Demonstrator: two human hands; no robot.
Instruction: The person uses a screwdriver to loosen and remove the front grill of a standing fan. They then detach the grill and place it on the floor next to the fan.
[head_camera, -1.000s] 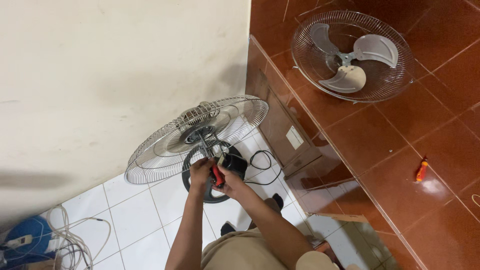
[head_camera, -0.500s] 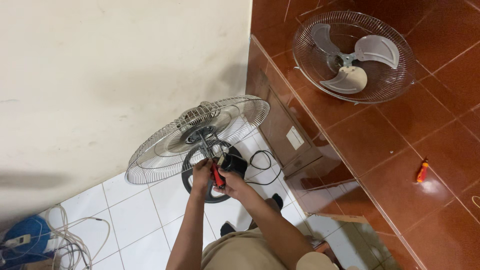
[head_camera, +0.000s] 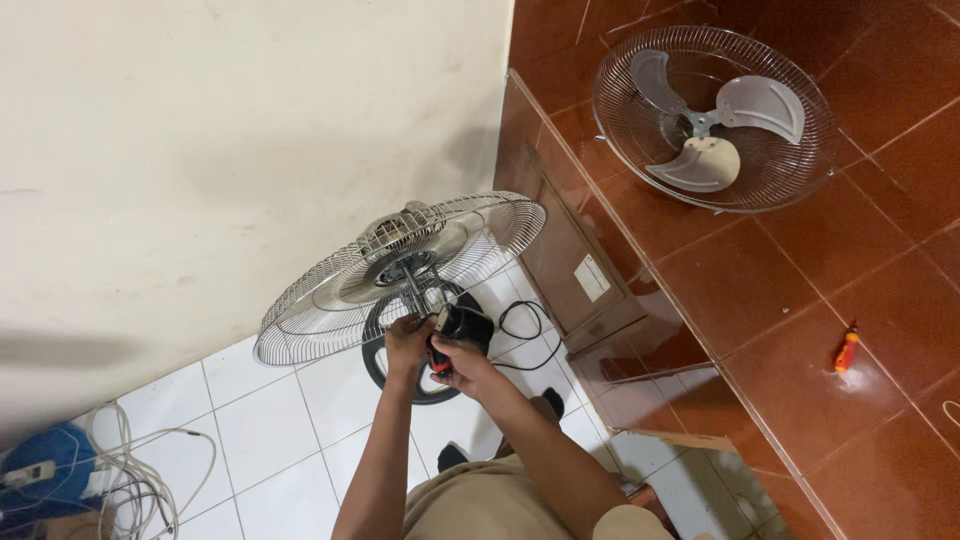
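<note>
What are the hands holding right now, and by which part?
The right hand grips a red-handled tool by its handle. The left hand rests at the fan shaft; whether it grips it cannot be told.

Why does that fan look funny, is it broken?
The standing fan has no blades and no front cover. Its three-blade propeller lies in the loose wire guard up on the brown tiled counter. Both hands work at the motor shaft.

A small pale rectangular label (head_camera: 591, 277) sits on the brown cabinet side, centre-right of the frame; no packages, signs or screens show elsewhere.
</note>
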